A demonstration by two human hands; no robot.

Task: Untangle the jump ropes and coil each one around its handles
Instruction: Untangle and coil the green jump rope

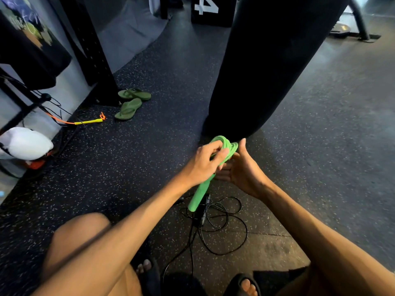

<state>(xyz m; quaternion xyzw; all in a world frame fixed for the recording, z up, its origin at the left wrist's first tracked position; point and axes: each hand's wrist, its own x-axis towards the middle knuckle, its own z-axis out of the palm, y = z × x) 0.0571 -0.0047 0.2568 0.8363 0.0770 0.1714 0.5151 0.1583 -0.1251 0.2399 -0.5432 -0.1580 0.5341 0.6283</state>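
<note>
Head view | left grip [205, 163] pinches green rope coil [227, 145] | right grip [241, 169] clasps green handle [197, 196] — coil between both

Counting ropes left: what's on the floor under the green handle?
A black jump rope in loose loops on the rubber floor; the green handle partly covers its handles.

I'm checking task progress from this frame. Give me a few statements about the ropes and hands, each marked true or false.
1. Both the left hand and right hand hold the bright green jump rope. True.
2. The thin black jump rope is coiled around its handles. False: it lies in loose loops on the speckled rubber floor.
3. The yellow-handled orange jump rope rests on the person's lap. False: it lies on the floor, far left.
4. Two olive green flip-flops lie on the floor. True.
</note>
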